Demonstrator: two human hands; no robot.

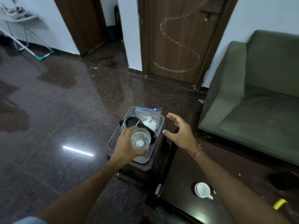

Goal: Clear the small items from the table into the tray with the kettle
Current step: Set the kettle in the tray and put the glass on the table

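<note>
Over the grey rectangular plastic tray (111, 139) beside the dark glossy surface (182, 183), near a black electric kettle (129, 122), the left hand (125, 145) holds a clear round drinking glass (140, 139), fingers (140, 152) wrapped around it. The right hand (182, 132) hovers empty, fingers spread wide.

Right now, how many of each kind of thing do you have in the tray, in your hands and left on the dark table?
Kettle: 1, in the tray
Plastic bag: 1, in the tray
Clear glass: 1, held by the left hand over the tray
White cup: 1, lying on its side on the table
Yellow object: 1, at the table's edge, too blurred to name
Total: 5
The right hand is empty.
</note>
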